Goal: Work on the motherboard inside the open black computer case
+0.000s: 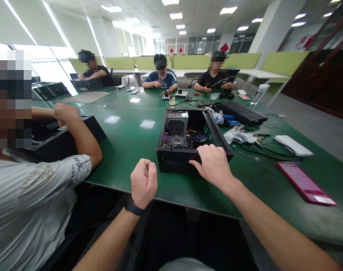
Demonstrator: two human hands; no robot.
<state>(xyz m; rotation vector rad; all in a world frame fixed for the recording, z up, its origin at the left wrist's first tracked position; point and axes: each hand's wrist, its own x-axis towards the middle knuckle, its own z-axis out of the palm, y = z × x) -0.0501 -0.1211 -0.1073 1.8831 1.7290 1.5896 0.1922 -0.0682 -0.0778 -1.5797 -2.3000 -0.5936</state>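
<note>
An open black computer case lies on the green table in front of me. Inside it show a grey power supply, a motherboard and a dark round fan. My right hand is closed over the case's near edge, toward its right corner, thumb down on the near wall. Just left of the case, my left hand is a closed fist above the table's front edge. Something small and metallic shows between its fingers, too little to name.
White gloves and cables lie right of the case, with a black panel behind. A white box and a red-edged phone are further right. A co-worker's arm is at left over another case; several people sit across the table.
</note>
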